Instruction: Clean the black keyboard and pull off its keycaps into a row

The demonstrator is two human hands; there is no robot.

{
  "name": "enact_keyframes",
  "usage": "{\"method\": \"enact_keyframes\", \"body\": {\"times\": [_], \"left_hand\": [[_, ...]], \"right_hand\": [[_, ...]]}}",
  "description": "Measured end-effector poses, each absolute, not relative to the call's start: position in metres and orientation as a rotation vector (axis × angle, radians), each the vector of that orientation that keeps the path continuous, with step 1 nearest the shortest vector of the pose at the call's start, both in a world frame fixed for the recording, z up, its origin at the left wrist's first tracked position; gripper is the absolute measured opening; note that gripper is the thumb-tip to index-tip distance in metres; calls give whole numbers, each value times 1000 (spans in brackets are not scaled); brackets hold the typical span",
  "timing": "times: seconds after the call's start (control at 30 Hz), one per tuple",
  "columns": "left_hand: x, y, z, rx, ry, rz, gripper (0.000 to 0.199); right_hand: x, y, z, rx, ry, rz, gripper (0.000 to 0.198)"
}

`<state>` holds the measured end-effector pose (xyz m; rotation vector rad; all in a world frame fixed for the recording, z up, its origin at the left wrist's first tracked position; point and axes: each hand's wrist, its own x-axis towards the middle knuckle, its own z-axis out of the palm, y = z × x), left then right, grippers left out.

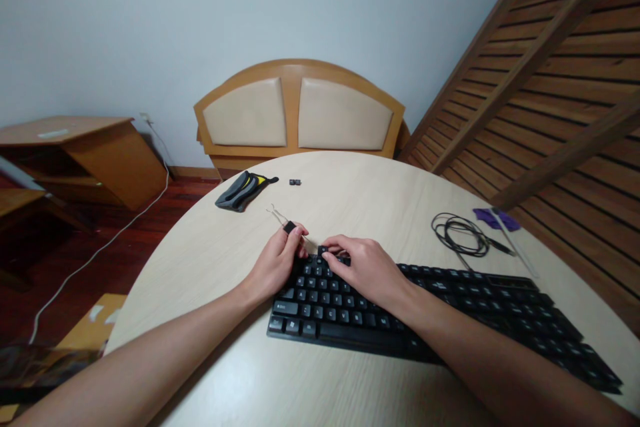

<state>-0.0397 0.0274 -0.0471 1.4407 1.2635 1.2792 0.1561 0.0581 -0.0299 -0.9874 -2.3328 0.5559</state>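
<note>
I have in my left hand [280, 255] a wire puller [289, 227], fingers closed around it, the wires pointing away from me. My right hand [369, 271] pinches a key [322, 251] narrowly between thumb and forefinger, at the far left corner of the keyboard [360, 335]; if this key is still seated, I cannot tell. The keyboard lies slanted, its right end closer to me and near the table's edge. For moving, there is room beyond my hands, between the pouch [239, 192] with two loose keys [295, 182] and the coiled cable [463, 243], and also left, toward the rim. The table [385, 200] is round and pale. Near its right edge are a purple cloth [505, 219] and a rod [517, 247]. Behind stands a headboard [293, 107]; wooden slats [540, 67] lean at right.
</note>
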Motion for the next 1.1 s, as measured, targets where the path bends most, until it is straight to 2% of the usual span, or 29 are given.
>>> {"method": "enact_keyframes", "body": {"times": [0.57, 1.1], "left_hand": [[-39, 28, -42, 1476, 1285, 1265, 38], [-41, 27, -43, 1509, 1286, 1239, 37]], "right_hand": [[158, 60, -27, -1029, -2304, 496, 12], [159, 59, -27, -1040, -2302, 483, 14]]}}
